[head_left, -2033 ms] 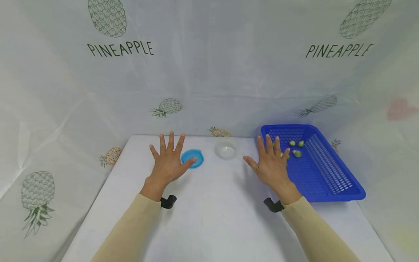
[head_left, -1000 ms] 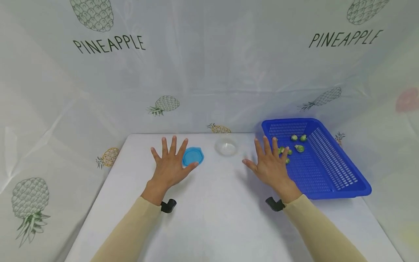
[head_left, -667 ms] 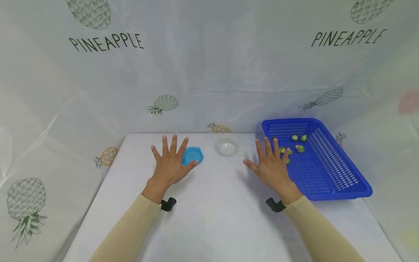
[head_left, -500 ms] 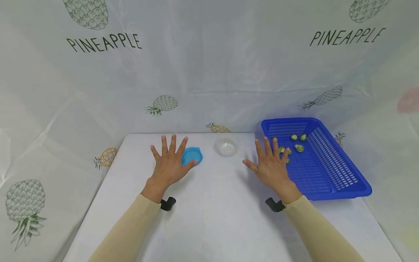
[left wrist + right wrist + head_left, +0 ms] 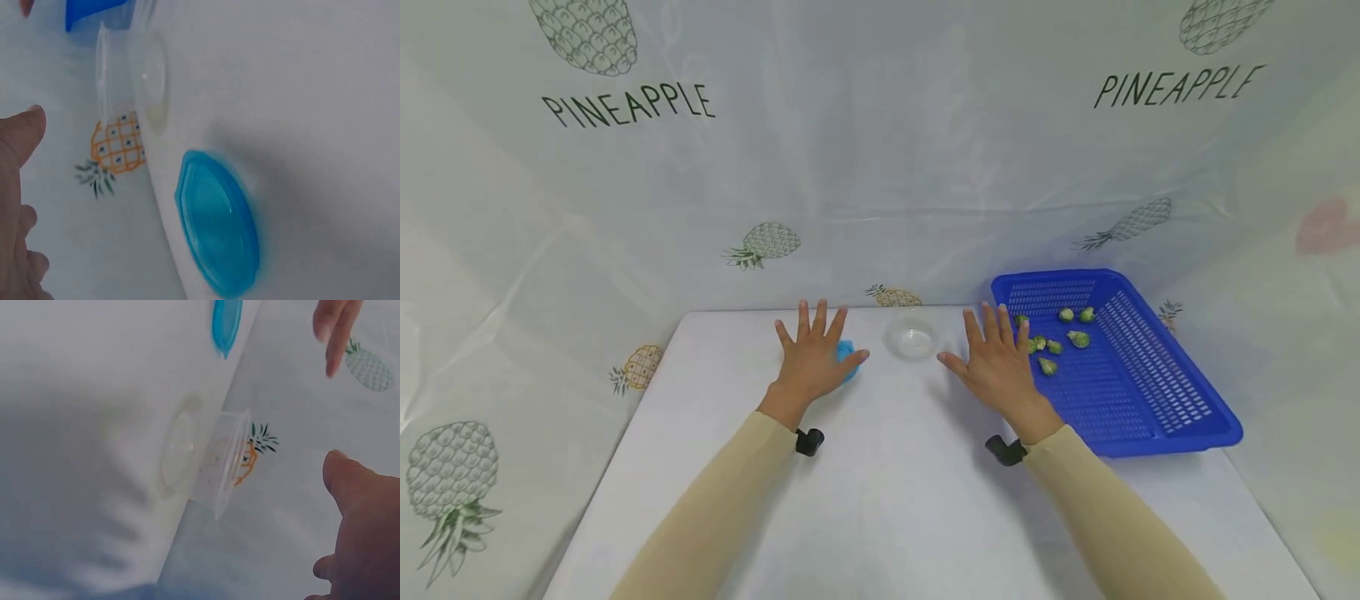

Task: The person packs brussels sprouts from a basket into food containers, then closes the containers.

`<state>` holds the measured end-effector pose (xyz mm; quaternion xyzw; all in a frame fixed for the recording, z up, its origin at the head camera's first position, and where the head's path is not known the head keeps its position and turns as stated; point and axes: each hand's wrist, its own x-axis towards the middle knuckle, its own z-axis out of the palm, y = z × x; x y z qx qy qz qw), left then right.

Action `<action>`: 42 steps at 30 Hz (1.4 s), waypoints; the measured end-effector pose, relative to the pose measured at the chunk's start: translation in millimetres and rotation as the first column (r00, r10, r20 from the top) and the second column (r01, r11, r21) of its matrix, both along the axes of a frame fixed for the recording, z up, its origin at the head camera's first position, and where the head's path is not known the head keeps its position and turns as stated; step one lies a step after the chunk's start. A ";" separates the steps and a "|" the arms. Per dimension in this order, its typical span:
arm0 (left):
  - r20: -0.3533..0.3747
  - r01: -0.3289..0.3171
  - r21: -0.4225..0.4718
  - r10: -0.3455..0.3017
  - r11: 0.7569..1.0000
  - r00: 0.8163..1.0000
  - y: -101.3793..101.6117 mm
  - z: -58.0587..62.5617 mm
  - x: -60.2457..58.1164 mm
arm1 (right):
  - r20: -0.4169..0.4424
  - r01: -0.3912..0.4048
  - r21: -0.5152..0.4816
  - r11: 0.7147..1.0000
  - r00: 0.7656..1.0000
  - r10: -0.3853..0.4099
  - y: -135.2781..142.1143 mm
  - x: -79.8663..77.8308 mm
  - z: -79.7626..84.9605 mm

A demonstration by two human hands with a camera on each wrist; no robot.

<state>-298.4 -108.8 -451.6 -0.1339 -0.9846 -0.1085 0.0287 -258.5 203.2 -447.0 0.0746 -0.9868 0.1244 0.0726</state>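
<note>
My left hand (image 5: 811, 364) hovers with fingers spread above the table, overlapping most of a blue plastic lid (image 5: 847, 362) in the head view. The left wrist view shows the whole lid (image 5: 219, 225) lying on the white surface, apart from the fingers. My right hand (image 5: 997, 369) is likewise spread, palm down, beside the left rim of a blue basket (image 5: 1112, 417). Between the hands, toward the back edge, stands a clear round plastic bowl (image 5: 912, 338), also seen in the right wrist view. Neither hand holds anything.
Several Brussels sprouts (image 5: 1078, 339) lie scattered in the back left part of the basket. The white table (image 5: 880, 500) ends at a hanging sheet (image 5: 887, 167) printed with pineapples. Each wrist wears a black camera mount (image 5: 1006, 451).
Both hands have moved inward and slightly forward. The left hand now covers more of the blue lid, while the right uncovers more sprouts. The head view has shifted slightly.
</note>
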 end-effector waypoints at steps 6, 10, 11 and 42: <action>0.035 0.095 -0.062 -0.093 0.994 0.995 42.0 -8.8 -28.3 | 0.081 -0.007 -0.004 1.000 0.997 0.008 -16.7 -22.1 -4.7; 0.094 0.134 -0.094 -0.125 0.987 0.988 58.0 -17.3 -41.5 | 0.151 -0.030 -0.005 1.000 0.988 0.030 -23.6 -35.8 -15.5; 0.111 0.140 -0.106 -0.128 0.985 0.986 60.6 -18.7 -43.4 | 0.166 -0.035 -0.001 0.999 0.986 0.035 -24.4 -38.6 -19.0; 0.091 0.234 0.037 -0.236 0.972 0.967 26.5 -52.5 47.7 | 0.189 -0.296 -0.058 0.954 0.935 0.301 -47.4 11.5 -45.9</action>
